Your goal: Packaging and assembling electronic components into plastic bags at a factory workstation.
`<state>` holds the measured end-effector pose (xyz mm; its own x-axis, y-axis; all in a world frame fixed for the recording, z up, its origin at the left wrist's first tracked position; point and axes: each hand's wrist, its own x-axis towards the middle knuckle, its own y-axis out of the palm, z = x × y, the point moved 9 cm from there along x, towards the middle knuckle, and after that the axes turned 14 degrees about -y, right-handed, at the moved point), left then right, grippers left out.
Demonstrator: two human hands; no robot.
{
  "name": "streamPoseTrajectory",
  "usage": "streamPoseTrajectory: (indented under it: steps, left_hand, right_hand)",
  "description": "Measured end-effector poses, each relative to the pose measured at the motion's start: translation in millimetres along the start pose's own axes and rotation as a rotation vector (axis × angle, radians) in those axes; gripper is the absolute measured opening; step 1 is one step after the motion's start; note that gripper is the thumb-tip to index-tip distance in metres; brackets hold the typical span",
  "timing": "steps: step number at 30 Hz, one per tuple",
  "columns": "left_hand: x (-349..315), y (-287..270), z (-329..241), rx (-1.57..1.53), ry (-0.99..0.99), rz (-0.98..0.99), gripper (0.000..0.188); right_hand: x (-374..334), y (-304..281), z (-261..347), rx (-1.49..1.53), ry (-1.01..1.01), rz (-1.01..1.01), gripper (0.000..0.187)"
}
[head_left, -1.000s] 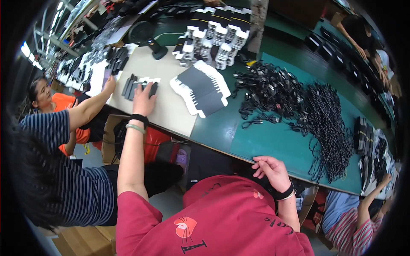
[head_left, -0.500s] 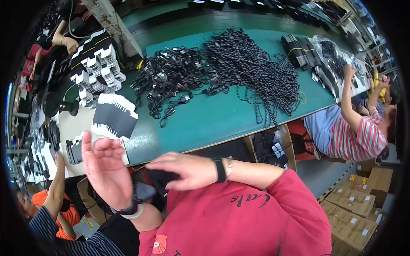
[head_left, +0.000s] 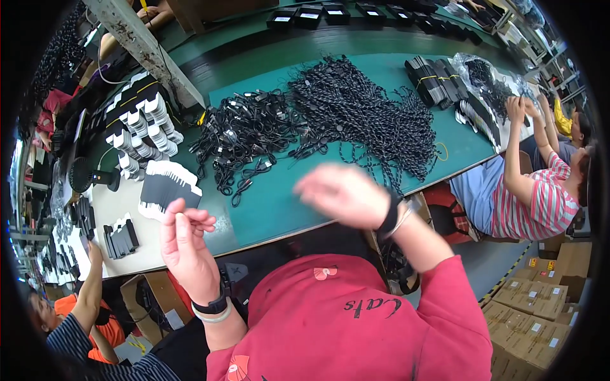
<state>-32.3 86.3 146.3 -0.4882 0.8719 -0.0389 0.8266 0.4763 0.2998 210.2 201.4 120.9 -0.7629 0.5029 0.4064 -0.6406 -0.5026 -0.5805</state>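
Green table w/ black cords; both hands raised, empty.

Bright, even overhead light falls on the green table, casting only soft shadows. The right hand is smeared by motion blur; the left hand stays sharper. Fisheye distortion bends far edges, black vignette beyond.

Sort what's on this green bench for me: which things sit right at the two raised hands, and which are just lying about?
At the hands:
left hand, empty, raised
right hand, blurred, raised
fanned stack of black cards
tangled black cables
heap of black twisted cords

Lying about:
banded black bundles
cardboard boxes
small black desk fan
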Motion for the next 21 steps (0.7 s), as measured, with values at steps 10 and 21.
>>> streamPoseTrajectory:
  steps: [10, 21]
  left_hand:
    - [-5.6, 20.4, 19.6, 0.123, -0.079, 0.08, 0.023]
    - [-4.2, 13.9, 33.6, 0.164, -0.149, 0.08, 0.023]
  right_hand:
    - [29.1, -189.7, -175.9, -0.52, 0.358, -0.334, 0.025]
    - [48.9, -153.1, -171.6, -0.585, 0.356, -0.141, 0.027]
